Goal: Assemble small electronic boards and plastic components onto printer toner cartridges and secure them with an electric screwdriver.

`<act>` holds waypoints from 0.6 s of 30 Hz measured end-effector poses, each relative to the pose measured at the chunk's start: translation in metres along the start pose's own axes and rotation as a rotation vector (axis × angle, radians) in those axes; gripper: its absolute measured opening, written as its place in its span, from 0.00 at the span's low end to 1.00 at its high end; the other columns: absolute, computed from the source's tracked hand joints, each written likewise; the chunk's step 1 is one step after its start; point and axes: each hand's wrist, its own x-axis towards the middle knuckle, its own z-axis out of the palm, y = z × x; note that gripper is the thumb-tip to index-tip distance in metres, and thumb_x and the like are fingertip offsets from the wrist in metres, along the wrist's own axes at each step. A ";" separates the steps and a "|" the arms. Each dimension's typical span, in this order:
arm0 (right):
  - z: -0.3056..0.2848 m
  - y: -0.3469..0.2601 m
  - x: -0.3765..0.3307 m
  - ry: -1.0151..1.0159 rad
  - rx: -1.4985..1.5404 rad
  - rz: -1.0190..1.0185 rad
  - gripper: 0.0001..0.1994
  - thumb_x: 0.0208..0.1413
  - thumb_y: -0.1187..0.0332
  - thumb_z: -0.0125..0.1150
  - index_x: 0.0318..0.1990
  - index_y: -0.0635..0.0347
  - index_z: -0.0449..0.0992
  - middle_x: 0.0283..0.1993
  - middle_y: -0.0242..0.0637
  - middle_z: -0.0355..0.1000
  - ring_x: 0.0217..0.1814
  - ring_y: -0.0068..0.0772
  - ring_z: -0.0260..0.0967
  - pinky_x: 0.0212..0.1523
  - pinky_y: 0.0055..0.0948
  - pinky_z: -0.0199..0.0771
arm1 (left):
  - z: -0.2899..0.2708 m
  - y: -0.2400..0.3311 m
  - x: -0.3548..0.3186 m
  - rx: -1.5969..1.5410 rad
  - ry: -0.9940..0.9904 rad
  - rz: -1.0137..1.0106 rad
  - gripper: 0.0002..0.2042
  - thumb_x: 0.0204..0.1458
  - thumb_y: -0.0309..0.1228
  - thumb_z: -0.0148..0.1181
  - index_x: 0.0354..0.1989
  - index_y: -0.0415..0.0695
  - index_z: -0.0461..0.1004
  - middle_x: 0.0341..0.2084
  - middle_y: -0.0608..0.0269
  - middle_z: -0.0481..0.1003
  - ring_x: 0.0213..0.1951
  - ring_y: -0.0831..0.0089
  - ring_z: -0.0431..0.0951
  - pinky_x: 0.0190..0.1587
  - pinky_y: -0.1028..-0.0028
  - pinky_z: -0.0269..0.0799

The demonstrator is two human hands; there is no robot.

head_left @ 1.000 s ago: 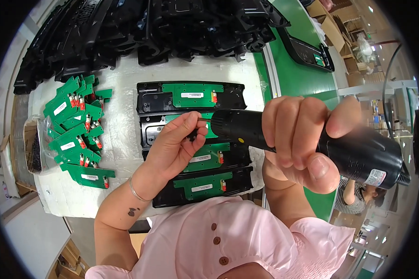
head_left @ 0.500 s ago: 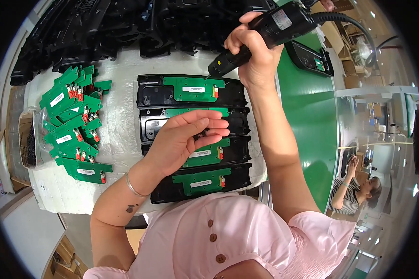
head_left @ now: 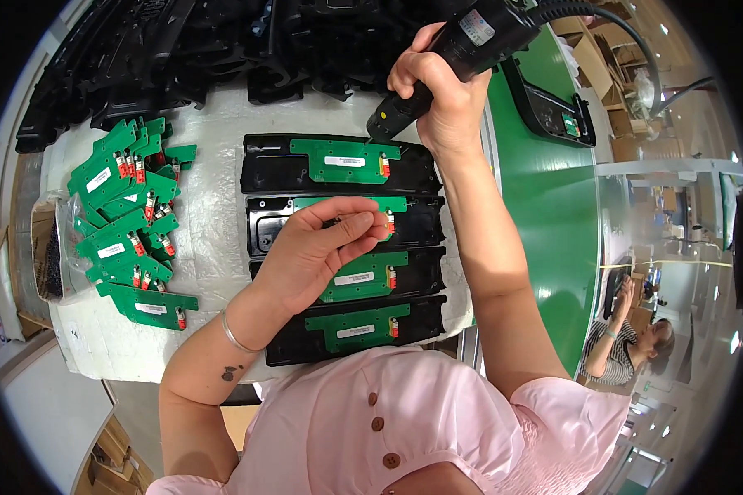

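Head view, the only one: our right hand (head_left: 442, 91) is wrapped tight round a black electric screwdriver (head_left: 446, 62), tip down at the right end of the green circuit board (head_left: 343, 159) on the top black housing (head_left: 338, 165). Our left hand (head_left: 318, 252) hovers over the second housing (head_left: 264, 227), fingers pinched narrow, maybe on a screw; too small to tell. We count four black housings stacked in a column on the white-wrapped table (head_left: 215, 239), each with a green board seated in it; the third (head_left: 363, 276) and fourth (head_left: 355, 323) sit nearest our body. Boards look to us thin, stiff, light and fragile at the red parts, so best taken by the edges. Screwdriver seems heavy and corded, best gripped mid-barrel. Left of the housings lies a loose pile of green boards (head_left: 128, 219), and beside it a clear bag (head_left: 49, 256), contents unclear. More black parts (head_left: 182, 49) heap along the far edge.
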 end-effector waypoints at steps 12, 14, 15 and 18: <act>0.007 -0.049 -0.026 -0.118 0.253 -0.164 0.09 0.43 0.74 0.46 0.35 0.63 0.65 0.15 0.27 0.54 0.14 0.19 0.51 0.21 0.24 0.54 | -0.009 -0.001 0.004 -0.291 0.112 0.033 0.08 0.53 0.27 0.52 0.40 0.39 0.70 0.33 0.63 0.73 0.34 0.78 0.74 0.37 0.84 0.74; 0.003 -0.074 -0.037 -0.411 0.419 -0.246 0.14 0.44 0.72 0.47 0.41 0.58 0.64 0.17 0.20 0.57 0.17 0.14 0.54 0.26 0.21 0.56 | -0.010 0.002 0.002 -0.301 0.019 0.052 0.08 0.53 0.30 0.52 0.39 0.39 0.70 0.32 0.66 0.72 0.34 0.81 0.73 0.39 0.85 0.72; 0.006 -0.084 -0.044 -0.405 0.404 -0.258 0.15 0.43 0.72 0.49 0.42 0.56 0.64 0.17 0.20 0.58 0.17 0.14 0.56 0.25 0.19 0.57 | -0.011 0.002 0.002 -0.301 0.020 0.050 0.08 0.53 0.30 0.52 0.39 0.39 0.70 0.32 0.66 0.72 0.34 0.81 0.73 0.39 0.85 0.72; 0.009 -0.090 -0.056 -0.372 0.373 -0.225 0.14 0.42 0.71 0.52 0.40 0.54 0.64 0.14 0.20 0.59 0.16 0.14 0.58 0.22 0.16 0.57 | -0.013 0.001 0.003 -0.306 -0.038 0.053 0.08 0.54 0.31 0.52 0.38 0.40 0.70 0.31 0.65 0.72 0.34 0.82 0.73 0.37 0.85 0.73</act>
